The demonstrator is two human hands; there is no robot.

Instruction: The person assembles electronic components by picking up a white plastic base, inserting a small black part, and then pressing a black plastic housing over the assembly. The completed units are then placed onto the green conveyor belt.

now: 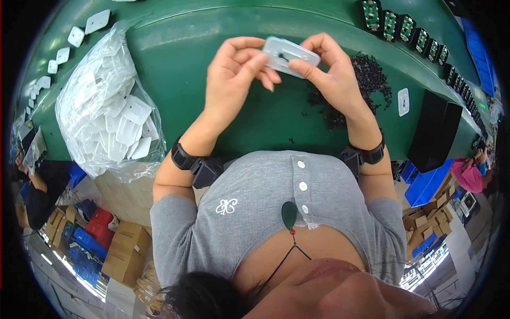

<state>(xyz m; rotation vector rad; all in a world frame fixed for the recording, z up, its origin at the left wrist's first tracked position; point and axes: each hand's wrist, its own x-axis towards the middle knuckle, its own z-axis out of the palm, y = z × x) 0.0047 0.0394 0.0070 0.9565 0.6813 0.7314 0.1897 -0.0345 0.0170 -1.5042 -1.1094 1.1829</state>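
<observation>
Above the green tabletop (255, 119), both of my hands hold a white plastic cover (275, 47) with rounded corners. My left hand (229, 80) pinches its left end between thumb and fingers. At the other end, my right hand (340, 77) grips it with the fingers behind and the thumb on its face. A small black part (282, 55) shows on the cover near that thumb. Just beyond my right hand lies a scattered heap of small black parts (374, 77), partly hidden by the hand and wrist.
On the left sits a clear plastic bag (98, 101) full of white covers. A single cover (404, 101) lies near a black box (435, 130) on the right. White covers (76, 36) line the far left; black housings with green circuit boards (390, 25) line the far right.
</observation>
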